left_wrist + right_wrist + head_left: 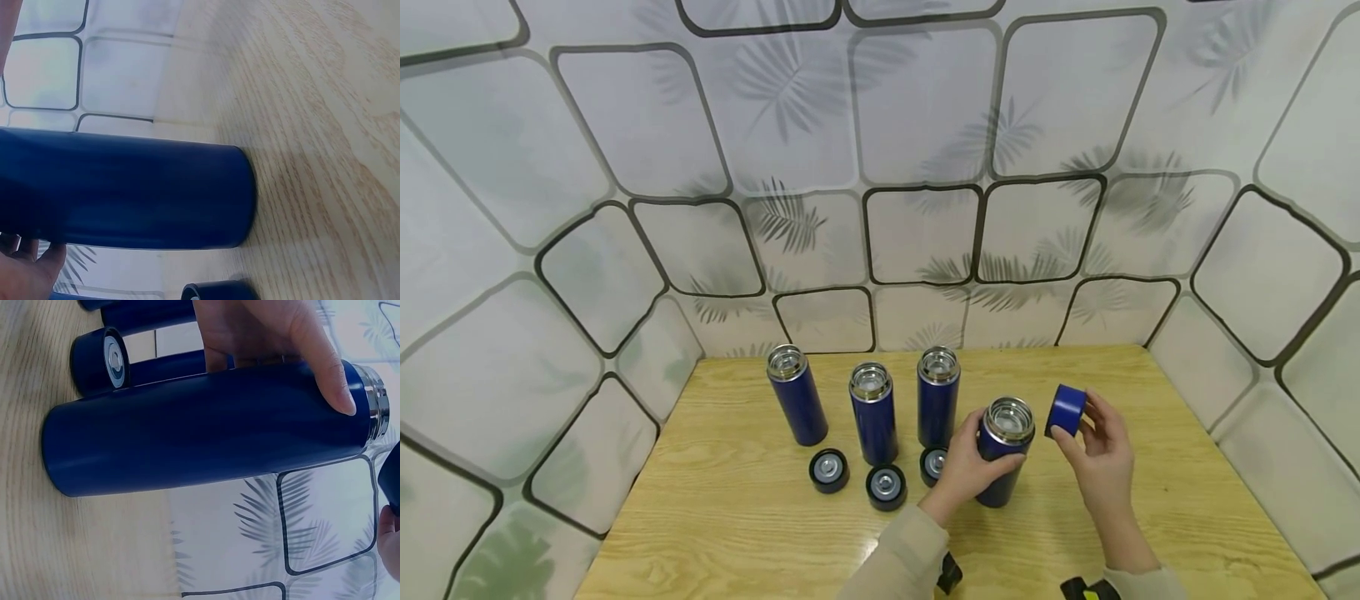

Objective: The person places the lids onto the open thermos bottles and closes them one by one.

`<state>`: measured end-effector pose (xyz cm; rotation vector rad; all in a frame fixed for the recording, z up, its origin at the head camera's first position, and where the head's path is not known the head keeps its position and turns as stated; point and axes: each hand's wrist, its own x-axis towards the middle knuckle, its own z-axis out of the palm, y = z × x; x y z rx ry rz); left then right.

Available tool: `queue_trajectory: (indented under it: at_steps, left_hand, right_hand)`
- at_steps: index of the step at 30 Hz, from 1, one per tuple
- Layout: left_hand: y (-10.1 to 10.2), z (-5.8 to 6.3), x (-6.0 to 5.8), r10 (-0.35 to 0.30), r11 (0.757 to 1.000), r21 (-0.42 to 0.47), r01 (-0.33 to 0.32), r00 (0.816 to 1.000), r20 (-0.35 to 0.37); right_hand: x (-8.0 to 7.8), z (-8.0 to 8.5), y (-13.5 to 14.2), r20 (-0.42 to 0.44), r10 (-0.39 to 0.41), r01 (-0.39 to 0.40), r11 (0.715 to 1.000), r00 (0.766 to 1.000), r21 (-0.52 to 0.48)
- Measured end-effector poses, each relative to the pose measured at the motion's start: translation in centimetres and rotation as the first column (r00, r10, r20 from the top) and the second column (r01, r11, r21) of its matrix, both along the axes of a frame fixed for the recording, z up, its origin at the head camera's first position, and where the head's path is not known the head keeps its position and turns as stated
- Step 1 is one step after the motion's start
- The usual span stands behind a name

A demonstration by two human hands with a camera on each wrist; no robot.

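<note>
A blue thermos bottle (997, 450) stands open-topped on the wooden table, its steel rim bare. My left hand (967, 467) grips it near the top, thumb across the front; in the right wrist view that hand (275, 331) wraps the bottle (206, 428) below its neck. To the right of the bottle, my right hand (1101, 458) pinches a blue lid (1066, 409) between thumb and fingers, tilted and clear of the table. The lid (390, 478) shows only partly at the right wrist view's edge. In the left wrist view the bottle (131, 190) meets the tabletop.
Several more uncapped blue bottles stand leftward: one at far left (799, 400), one beside it (874, 421), one behind the left hand (937, 404). Before them lie upturned lids (829, 471), (886, 487), the third lid (931, 467) partly hidden. A patterned cloth wall (917, 233) encloses the table (730, 533).
</note>
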<state>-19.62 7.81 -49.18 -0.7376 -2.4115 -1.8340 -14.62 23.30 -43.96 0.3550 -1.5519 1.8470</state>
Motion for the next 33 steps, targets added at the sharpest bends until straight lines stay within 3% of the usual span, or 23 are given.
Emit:
queue_trajectory:
  at_steps: [9,14,18,24,28,33]
  left_hand:
    - [-0.2,1.1,0.5,-0.001,0.998,0.055,-0.006,0.993,0.115]
    - [-0.7,2.7,1.5,0.002,0.993,0.116,-0.017,0.991,0.133]
    - [-0.8,3.2,1.6,0.005,0.994,0.108,-0.02,0.99,0.138]
    - [-0.9,3.2,1.5,-0.019,0.994,0.109,0.001,0.985,0.172]
    - [-0.9,3.3,1.5,-0.029,0.994,0.104,0.012,0.985,0.17]
    - [-0.8,2.8,1.3,-0.038,0.995,0.1,0.022,0.985,0.167]
  right_hand:
    - [-0.4,0.7,-0.4,0.006,-0.012,0.012,1.0,1.0,0.011]
    - [-0.6,1.3,-0.5,0.039,-0.076,0.068,0.981,0.996,0.183]
    - [-0.9,2.0,-0.5,0.077,-0.162,0.125,0.928,0.984,0.352]
    - [-1.3,2.7,-0.5,0.091,-0.22,0.139,0.835,0.971,0.532]
    - [-1.5,2.9,-0.6,0.062,-0.235,0.149,0.777,0.97,0.612]
    - [-1.7,3.1,-0.9,0.061,-0.239,0.137,0.728,0.969,0.671]
